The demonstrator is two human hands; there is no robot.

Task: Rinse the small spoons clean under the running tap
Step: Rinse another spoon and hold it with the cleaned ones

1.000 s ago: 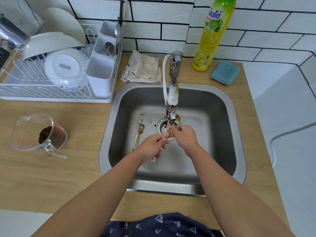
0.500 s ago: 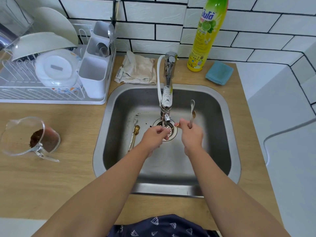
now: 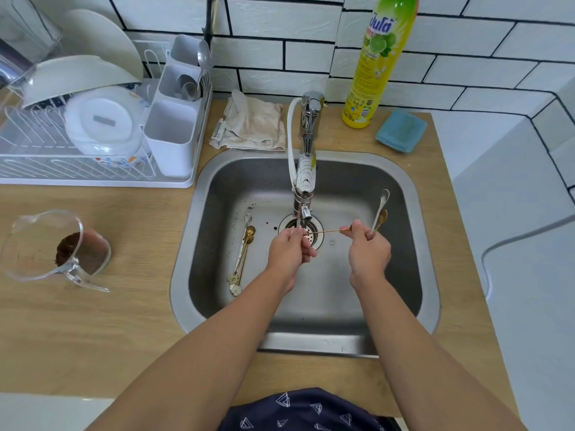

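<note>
Both hands are over the steel sink, just in front of the tap. A thin gold spoon stretches level between them. My left hand pinches its handle end near the drain. My right hand pinches its bowl end and also grips two more small spoons, one silver and one gold, with bowls pointing up and away. Two other small spoons with flower-shaped handle ends lie on the sink floor at the left. I cannot make out a water stream.
A white dish rack with bowls and a cutlery holder stands at the back left. A clear jug with brown dregs sits on the left counter. A cloth, yellow detergent bottle and blue sponge line the back.
My hands have moved apart from under the tap. The right hand swung right with its upright spoons, and the gold spoon is now held level between both hands.
</note>
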